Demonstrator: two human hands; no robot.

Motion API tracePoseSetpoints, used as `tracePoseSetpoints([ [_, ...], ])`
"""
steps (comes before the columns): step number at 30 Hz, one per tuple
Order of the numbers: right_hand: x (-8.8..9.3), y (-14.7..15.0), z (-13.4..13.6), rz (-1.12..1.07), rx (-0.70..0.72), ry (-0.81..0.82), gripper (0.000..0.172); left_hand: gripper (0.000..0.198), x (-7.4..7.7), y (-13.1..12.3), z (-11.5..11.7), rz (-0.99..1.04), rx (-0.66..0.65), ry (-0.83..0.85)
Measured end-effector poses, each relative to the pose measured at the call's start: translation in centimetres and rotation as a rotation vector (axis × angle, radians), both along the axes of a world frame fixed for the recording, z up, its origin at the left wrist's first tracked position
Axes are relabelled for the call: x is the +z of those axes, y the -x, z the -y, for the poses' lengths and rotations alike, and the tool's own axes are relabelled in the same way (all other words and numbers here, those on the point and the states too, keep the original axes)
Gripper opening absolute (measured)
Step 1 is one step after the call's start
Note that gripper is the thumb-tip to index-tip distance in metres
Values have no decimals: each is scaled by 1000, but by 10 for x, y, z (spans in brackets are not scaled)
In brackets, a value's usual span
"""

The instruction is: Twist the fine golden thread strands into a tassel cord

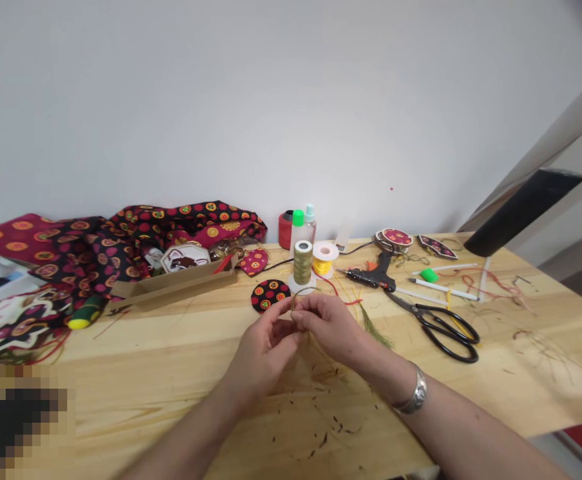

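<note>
- Left hand [265, 341] and right hand [333, 327] both pinch a thin olive thread [295, 302], fingertips closed.
- It seems light and limp; best gripped near its end.

Two hands at centre: left hand [265, 343], right hand [333, 327], one thread [297, 303] between them. Two upright spools: olive spool [303, 262], yellow spool [325, 260]. One scissors [445, 327], one glue gun [377, 275], right of centre.

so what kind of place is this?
Likely a craft or sewing bench: a wooden table against a plain wall, with spools, a glue gun, scissors and patterned fabric. The left hand and right hand pinch a thread by the spools.
</note>
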State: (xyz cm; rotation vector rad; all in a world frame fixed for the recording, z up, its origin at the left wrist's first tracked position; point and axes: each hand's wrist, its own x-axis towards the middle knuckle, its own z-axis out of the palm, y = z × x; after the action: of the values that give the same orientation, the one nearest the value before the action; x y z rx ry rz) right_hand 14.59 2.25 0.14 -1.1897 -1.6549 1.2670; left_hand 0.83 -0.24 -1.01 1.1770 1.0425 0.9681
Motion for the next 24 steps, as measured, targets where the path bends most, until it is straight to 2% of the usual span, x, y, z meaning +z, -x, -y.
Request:
tracePoseSetpoints([
  [5, 0, 0, -1, 35, -33, -9, 16, 50, 6, 1, -1, -106, 47, 20],
  [10, -2, -1, -3, 29, -45, 2, 15, 29, 9, 2, -3, -175, 73, -23],
  [16, -4, -2, -4, 30, -38, -13, 13, 15, 12, 4, -4, -296, 199, -37],
  [19, -3, -1, -4, 13, -48, -12, 13, 11, 9, 4, -5, -219, 209, 5],
  [24, 0, 0, -3, -46, -59, 45, 13, 19, 3, 4, -7, 52, 210, 294],
])
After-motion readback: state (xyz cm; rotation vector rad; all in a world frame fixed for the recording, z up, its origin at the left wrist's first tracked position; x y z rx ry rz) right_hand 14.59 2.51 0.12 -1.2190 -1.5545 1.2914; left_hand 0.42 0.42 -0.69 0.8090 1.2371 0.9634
